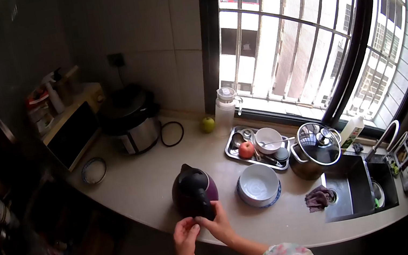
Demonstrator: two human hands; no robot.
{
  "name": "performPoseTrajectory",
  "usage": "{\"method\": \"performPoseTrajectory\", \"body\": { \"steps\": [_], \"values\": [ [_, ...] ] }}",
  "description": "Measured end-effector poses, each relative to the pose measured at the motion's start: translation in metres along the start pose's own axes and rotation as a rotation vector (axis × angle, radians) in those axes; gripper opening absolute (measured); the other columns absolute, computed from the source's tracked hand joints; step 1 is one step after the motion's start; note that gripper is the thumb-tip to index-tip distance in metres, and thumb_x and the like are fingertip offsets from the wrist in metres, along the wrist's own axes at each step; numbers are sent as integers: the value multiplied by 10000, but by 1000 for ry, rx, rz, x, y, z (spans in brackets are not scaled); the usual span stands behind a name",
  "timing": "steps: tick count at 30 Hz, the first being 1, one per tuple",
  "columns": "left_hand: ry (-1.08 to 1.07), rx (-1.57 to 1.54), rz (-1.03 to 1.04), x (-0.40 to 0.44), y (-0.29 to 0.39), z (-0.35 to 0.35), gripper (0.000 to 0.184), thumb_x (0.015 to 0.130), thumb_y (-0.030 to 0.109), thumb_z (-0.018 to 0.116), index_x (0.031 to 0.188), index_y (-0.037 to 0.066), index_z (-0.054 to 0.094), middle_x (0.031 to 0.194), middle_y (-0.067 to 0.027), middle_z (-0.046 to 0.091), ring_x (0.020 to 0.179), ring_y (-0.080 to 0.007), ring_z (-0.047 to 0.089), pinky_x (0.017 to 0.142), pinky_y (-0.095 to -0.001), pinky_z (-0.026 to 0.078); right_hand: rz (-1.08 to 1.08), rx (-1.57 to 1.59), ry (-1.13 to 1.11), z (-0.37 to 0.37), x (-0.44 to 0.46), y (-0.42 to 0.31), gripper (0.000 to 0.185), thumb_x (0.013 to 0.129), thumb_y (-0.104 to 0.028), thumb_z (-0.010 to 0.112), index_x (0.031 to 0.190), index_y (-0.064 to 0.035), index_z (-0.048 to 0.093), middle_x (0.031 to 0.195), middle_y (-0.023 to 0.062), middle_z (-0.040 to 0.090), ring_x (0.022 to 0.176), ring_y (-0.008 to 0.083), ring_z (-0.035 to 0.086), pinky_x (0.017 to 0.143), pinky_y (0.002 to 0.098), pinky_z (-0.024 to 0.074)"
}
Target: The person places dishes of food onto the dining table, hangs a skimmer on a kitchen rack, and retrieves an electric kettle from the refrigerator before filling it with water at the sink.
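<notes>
A dark purple kettle (pixel 179 197) with a black lid and black handle stands upright near the counter's front edge. My right hand (pixel 218 224) is at the lower end of its handle, with the fingers wrapped round it. Just left of that, my left hand (pixel 183 235) is raised at the kettle's near side, thumb and fingertips close to the right thumb. Whatever lies between the left fingertips, if anything, is too small to make out. To the right of the kettle, a white bowl (pixel 258 183) sits on a blue-rimmed plate (pixel 277 197).
Behind the bowl lies a metal tray (pixel 231 151) with a red apple (pixel 245 150), small bowl and spoons. A lidded pot (pixel 307 168) stands left of the sink (pixel 342 207). Further back are a pear-green fruit (pixel 208 124), jug (pixel 225 115), cooker (pixel 143 136) and microwave (pixel 74 135).
</notes>
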State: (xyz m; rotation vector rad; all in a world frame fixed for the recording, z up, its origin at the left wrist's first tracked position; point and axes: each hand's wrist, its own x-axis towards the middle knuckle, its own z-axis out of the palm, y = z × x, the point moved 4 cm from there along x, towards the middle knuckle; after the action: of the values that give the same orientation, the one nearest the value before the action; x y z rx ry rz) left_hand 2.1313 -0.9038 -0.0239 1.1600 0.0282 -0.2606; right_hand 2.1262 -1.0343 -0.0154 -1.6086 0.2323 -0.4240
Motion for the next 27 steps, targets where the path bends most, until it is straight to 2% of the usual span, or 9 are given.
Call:
{"method": "performPoseTrajectory", "body": {
  "steps": [3, 4, 7, 9, 11, 14, 20, 24, 27],
  "values": [
    [17, 1, 76, 20, 14, 1, 350, 789, 59, 643, 1096, -3, 486, 1022, -76, 549, 918, -131, 537, 819, -263, 457, 38, -84, -342, -7, 23, -20, 389, 810, -177, 655, 1153, -37, 538, 1004, 63, 602, 901, 130, 552, 739, 257, 452],
    [25, 12, 109, 27, 14, -4, 366, 785, 67, 651, 1102, -2, 481, 1026, -78, 546, 919, -132, 536, 820, -260, 456, -125, -151, -322, -21, 39, -29, 284, 828, -176, 629, 1083, -53, 607, 1010, 59, 622, 869, 122, 579, 691, 247, 467],
    [69, 129, 157, 36, 12, -13, 441, 752, 76, 680, 1129, -7, 467, 1036, -85, 550, 935, -131, 535, 793, -253, 462, -131, -247, 20, -79, 120, -16, 240, 864, -137, 567, 1066, -13, 600, 931, 49, 618, 731, 91, 546, 622, 215, 443],
    [116, 278, 253, 41, 6, -16, 464, 740, 71, 685, 1139, -9, 462, 1018, -86, 563, 917, -130, 548, 760, -255, 476, -111, -298, 156, -119, 199, 7, 292, 828, -167, 581, 1070, -3, 586, 1005, 166, 617, 883, 258, 607, 774, 317, 458],
    [102, 341, 228, 46, 7, -9, 485, 726, 92, 694, 1141, -12, 465, 989, -88, 580, 830, -130, 579, 691, -261, 490, -302, -585, 296, -149, 264, 5, 478, 818, -174, 578, 1221, 51, 454, 1230, 242, 484, 1177, 343, 443, 999, 357, 331],
    [167, 485, 143, 60, 1, -10, 384, 690, 168, 717, 996, 0, 558, 801, -66, 608, 701, -115, 579, 625, -275, 465, -195, -578, 417, -182, 351, 21, 650, 774, -193, 623, 1296, 73, 343, 1343, 269, 349, 1265, 343, 341, 1056, 349, 256],
    [433, 384, 116, 70, 21, -23, 314, 623, 110, 614, 898, -27, 554, 726, -28, 547, 673, -107, 499, 592, -269, 426, 114, -529, 225, -172, 399, 23, 765, 666, -263, 687, 1286, 37, 354, 1052, 212, 539, 988, 288, 556, 859, 347, 439],
    [541, 594, 343, 84, 40, -61, 302, 637, 79, 643, 890, -57, 552, 745, -108, 590, 664, -171, 541, 624, -328, 449, -308, -397, 294, -133, 400, 37, 620, 706, -155, 547, 1273, -4, 346, 1110, 226, 537, 1064, 361, 523, 897, 376, 404],
    [617, 685, 391, 89, 50, -81, 313, 632, 76, 661, 894, -57, 552, 763, -142, 602, 691, -192, 558, 658, -343, 450, -197, -216, 167, -118, 389, 47, 580, 712, -129, 553, 1254, -23, 373, 1092, 197, 550, 1032, 310, 541, 880, 349, 415]
  ]
}}
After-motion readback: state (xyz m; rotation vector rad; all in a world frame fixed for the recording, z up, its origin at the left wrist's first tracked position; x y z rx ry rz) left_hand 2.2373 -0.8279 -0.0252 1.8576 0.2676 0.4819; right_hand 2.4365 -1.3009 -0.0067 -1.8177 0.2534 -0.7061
